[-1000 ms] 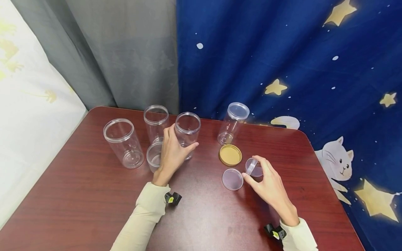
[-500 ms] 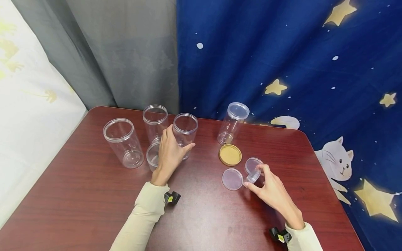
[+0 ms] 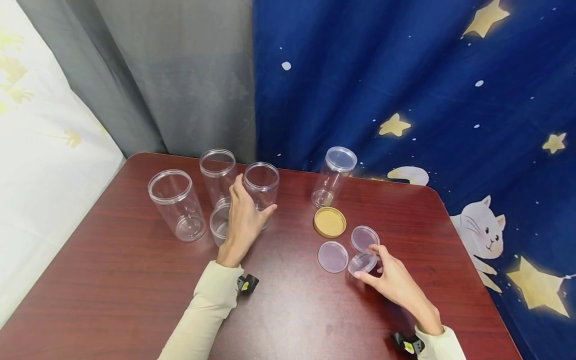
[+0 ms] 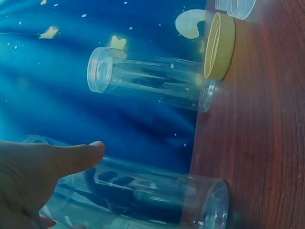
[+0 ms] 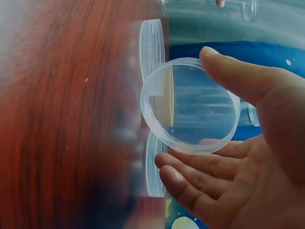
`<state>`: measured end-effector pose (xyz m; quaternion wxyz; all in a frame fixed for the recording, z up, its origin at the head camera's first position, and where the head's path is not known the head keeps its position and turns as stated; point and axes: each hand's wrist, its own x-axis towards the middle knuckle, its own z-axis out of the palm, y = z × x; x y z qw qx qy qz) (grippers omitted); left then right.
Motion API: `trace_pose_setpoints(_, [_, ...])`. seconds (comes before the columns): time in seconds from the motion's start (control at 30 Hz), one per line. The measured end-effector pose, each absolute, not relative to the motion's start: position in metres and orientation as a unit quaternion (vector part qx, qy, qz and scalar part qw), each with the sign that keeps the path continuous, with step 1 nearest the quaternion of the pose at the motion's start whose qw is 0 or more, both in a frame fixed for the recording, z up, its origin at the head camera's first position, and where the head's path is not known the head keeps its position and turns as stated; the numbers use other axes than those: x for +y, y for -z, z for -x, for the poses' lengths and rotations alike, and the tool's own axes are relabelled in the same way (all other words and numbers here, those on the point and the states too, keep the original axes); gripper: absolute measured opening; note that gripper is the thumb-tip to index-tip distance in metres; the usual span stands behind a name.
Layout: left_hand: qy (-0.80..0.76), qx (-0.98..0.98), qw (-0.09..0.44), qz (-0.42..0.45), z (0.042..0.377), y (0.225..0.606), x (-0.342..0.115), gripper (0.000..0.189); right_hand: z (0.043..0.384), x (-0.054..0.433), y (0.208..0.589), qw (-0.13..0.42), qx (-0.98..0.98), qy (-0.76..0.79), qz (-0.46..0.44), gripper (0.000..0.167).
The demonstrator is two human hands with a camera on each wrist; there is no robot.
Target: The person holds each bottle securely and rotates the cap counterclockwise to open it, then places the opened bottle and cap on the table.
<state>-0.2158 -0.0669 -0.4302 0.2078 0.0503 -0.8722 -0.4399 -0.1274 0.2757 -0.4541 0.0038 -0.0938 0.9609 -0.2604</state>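
Observation:
My left hand (image 3: 243, 222) grips an uncapped clear plastic jar (image 3: 263, 187) at the back of the table, the thumb along its near side; its fingers are partly hidden behind the jar. In the left wrist view this jar (image 4: 147, 195) stands upright on the wood. Between thumb and fingers, my right hand (image 3: 398, 282) pinches a clear lid (image 3: 362, 263), tilted above the table. The right wrist view shows this lid (image 5: 195, 109) nearly face-on. Two more clear lids, one nearer (image 3: 333, 257) and one farther (image 3: 365, 239), lie beside the held one.
Left of the gripped jar stand a tall uncapped jar (image 3: 218, 172), a short jar (image 3: 219, 225) and a wide jar (image 3: 177, 205). A jar with a clear lid (image 3: 334, 175) stands at the back right. Before it lies a gold lid (image 3: 330, 222). Curtains hang behind the table.
The lid in my right hand has turned from edge-on to flatter as that hand came back slightly to the right. My left hand has shifted its jar a little left, nudging the tall jar beside it.

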Motion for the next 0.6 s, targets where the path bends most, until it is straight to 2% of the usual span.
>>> trace_pose_setpoints(0.33, [0.445, -0.868, 0.215, -0.046, 0.212, 0.424, -0.067, 0.105, 0.122, 0.281, 0.461, 0.025, 0.967, 0.223, 0.124, 0.072])
trace_pose_setpoints(0.6, [0.456, -0.862, 0.217, -0.051, 0.209, 0.416, -0.068, 0.100, 0.119, 0.276, 0.466, 0.016, 0.971, 0.202, 0.127, 0.075])
